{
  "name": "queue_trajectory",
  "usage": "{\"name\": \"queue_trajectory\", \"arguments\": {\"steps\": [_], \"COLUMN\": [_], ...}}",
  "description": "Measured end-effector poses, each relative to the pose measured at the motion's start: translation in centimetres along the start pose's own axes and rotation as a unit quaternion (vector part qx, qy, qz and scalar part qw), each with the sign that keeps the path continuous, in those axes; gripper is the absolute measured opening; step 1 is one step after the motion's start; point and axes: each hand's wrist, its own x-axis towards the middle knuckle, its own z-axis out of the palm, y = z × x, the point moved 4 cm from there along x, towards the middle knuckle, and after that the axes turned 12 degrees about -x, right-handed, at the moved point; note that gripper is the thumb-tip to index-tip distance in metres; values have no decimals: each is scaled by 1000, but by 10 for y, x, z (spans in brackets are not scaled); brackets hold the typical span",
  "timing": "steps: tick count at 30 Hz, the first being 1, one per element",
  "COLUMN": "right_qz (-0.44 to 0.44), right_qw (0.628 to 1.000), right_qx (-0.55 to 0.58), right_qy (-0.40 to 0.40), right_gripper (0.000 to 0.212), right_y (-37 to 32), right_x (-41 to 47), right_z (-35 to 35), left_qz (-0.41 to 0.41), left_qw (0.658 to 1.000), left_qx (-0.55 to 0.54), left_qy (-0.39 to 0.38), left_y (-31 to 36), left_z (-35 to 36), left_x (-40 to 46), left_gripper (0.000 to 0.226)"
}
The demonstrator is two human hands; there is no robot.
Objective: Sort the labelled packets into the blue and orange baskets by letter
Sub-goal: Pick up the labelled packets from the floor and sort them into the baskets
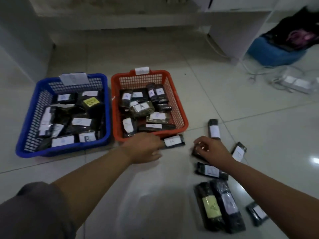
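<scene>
On the tiled floor (172, 178) the left hand (145, 149) pinches a dark packet (174, 141) at the orange basket's (179, 111) near rim; its white label seems to read "K" or "A" (too blurred to settle). The right hand (208, 149) curls its fingers on another packet (196, 153), label hidden. Packets inside the orange basket show "A". The blue basket (34, 111) alongside holds packets whose letters are mostly unreadable. More loose packets (222, 206) lie near the right arm.

letter A on white-labelled packets (142, 106) in the orange basket (179, 107), other labels too blurred
</scene>
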Motion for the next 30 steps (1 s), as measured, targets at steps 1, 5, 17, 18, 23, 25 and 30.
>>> {"name": "queue_trajectory", "arguments": {"steps": [1,5,17,18,23,25,30], "right_qz": [19,78,-78,-83,-92,-104,-173], "right_qw": [1000,996,984,984,979,974,950], "right_qx": [4,32,-127,-129,-153,-173,-243], "right_qy": [7,25,-94,-91,-99,-101,-87], "right_gripper": [17,20,43,45,50,52,49], "right_y": [18,65,72,68,66,69,62], "right_x": [-7,-29,-32,-30,-23,-23,-21], "right_z": [2,10,33,33,33,38,57], "left_qz": [13,1,-313,-325,-397,-415,-368], "left_qw": [1000,999,949,945,905,884,905], "left_qx": [2,-5,-7,-1,-124,-190,-204], "left_qy": [-18,-35,30,33,91,104,56], "left_y": [7,26,19,18,14,10,9], "left_z": [17,72,116,118,116,115,103], "left_x": [0,6,36,34,25,22,14], "left_gripper": [21,26,74,74,62,54,50]}}
